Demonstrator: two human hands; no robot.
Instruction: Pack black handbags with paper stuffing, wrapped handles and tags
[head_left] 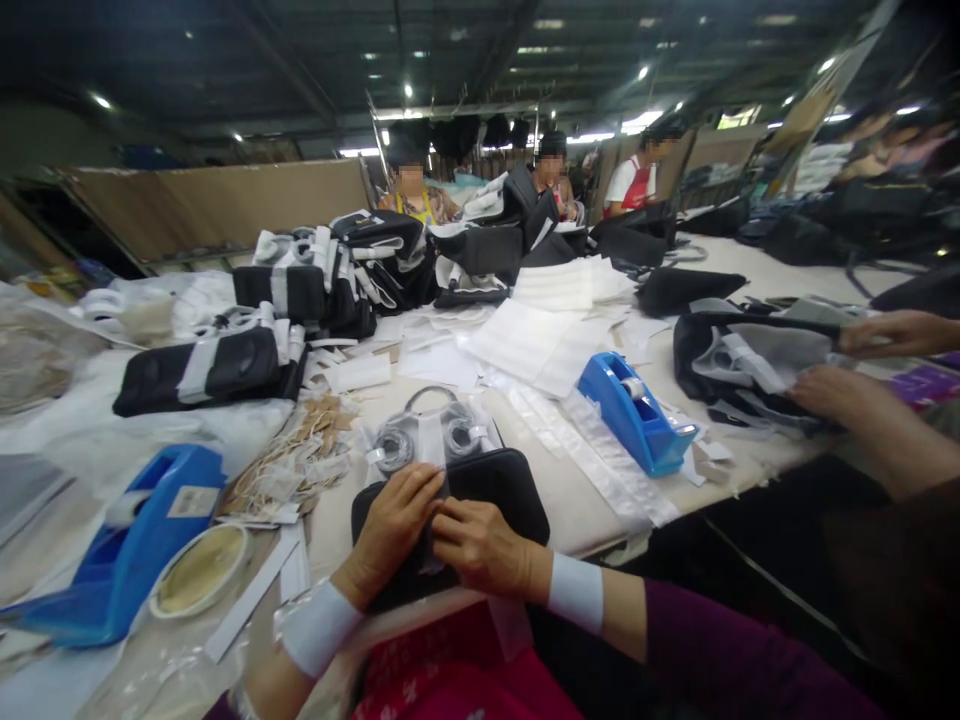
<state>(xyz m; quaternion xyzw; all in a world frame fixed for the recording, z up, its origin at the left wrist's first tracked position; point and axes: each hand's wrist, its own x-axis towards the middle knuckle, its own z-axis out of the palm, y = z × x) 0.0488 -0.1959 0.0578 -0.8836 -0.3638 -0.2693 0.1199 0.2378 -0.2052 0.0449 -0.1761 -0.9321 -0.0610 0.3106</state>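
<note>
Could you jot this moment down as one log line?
Left hand: on black, round-cornered, fabric-looking bag | Right hand: fingers curled, beside left hand | Nearby: blue plastic tape dispenser, right of bag

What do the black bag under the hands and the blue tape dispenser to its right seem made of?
Black bag: matte fabric or synthetic leather; smooth with little shine, weave unresolved.
Blue tape dispenser: probably hard molded plastic, lightly glossy, from its uniform colour and rigid shape.
</note>
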